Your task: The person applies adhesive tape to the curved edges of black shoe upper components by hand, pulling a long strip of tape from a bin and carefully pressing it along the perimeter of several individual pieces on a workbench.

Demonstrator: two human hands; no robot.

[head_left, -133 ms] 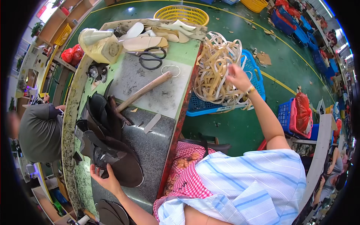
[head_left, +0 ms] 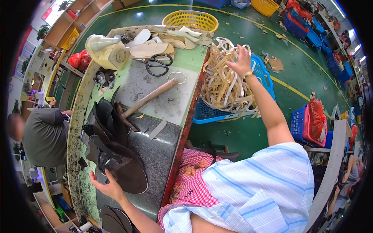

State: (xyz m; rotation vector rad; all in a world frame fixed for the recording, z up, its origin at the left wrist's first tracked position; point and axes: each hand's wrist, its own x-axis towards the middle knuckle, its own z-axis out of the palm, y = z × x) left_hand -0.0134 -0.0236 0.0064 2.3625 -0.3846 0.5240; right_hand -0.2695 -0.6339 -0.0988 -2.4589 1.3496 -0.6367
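My left hand (head_left: 105,187) has its thumb and fingers apart at the near edge of a stack of dark brown shoe pieces (head_left: 130,171) on the bench. Its index fingertip reaches the edge of the stack; whether it touches cannot be told. Out to the right, my right hand (head_left: 241,62) is raised with fingers spread over a tangled heap of tan and white strips (head_left: 223,87). No strip shows in its grip. The heap lies in a blue plastic basket (head_left: 268,83) beside the bench.
A wooden-handled hammer (head_left: 149,98), black-handled scissors (head_left: 158,66) and a pale flat strip (head_left: 158,129) lie on the bench. Pale sole-shaped pieces (head_left: 149,49) and a yellowish container (head_left: 110,58) stand toward its far end. Another person (head_left: 44,136) works at left.
My right hand has moved up and away over the strips, its fingers spreading wider. The left hand has shifted slightly left. The view has tilted a little.
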